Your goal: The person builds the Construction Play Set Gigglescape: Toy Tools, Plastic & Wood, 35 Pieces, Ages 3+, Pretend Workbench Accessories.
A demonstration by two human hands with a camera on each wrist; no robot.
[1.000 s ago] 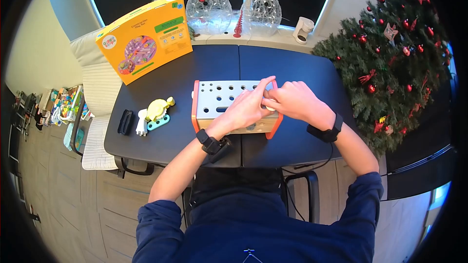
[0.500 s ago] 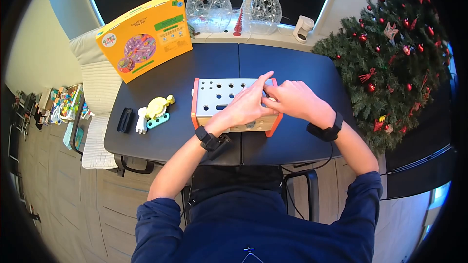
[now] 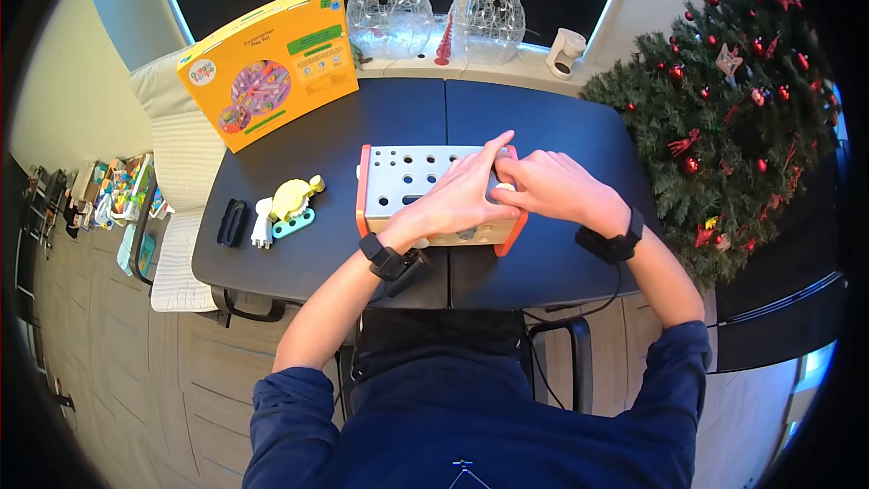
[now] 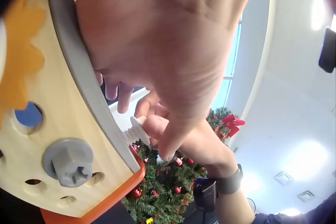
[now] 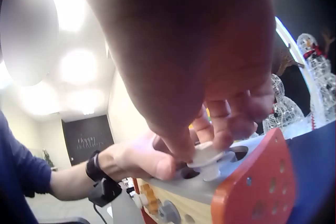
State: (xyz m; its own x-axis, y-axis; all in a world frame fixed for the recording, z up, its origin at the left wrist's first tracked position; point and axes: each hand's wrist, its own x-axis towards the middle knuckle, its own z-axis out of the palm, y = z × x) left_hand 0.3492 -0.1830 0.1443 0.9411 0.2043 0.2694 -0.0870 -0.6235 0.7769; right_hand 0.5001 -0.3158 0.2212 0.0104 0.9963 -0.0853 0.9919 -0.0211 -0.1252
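Note:
A toy workbench (image 3: 385,183) with a grey perforated top and orange ends stands on the dark table. My right hand (image 3: 559,186) pinches the head of a white plastic screw (image 5: 206,155) between thumb and fingers at the right end of the top. The screw's threaded shank (image 4: 131,134) shows between its head and the grey top in the left wrist view. My left hand (image 3: 457,196) lies across the top with its fingers extended, its thumb close beside the screw. A grey bolt (image 4: 69,162) sits in the wooden front panel.
Left of the bench lie a yellow toy piece (image 3: 291,201), a white piece (image 3: 262,223), a teal strip with holes (image 3: 293,224) and a black case (image 3: 233,224). A yellow box (image 3: 272,68) stands at the back left. A decorated tree (image 3: 724,118) stands at the right.
Both hands stay at the bench's right end. The right fingers have shifted slightly around the screw, and its white head shows more than half a second ago.

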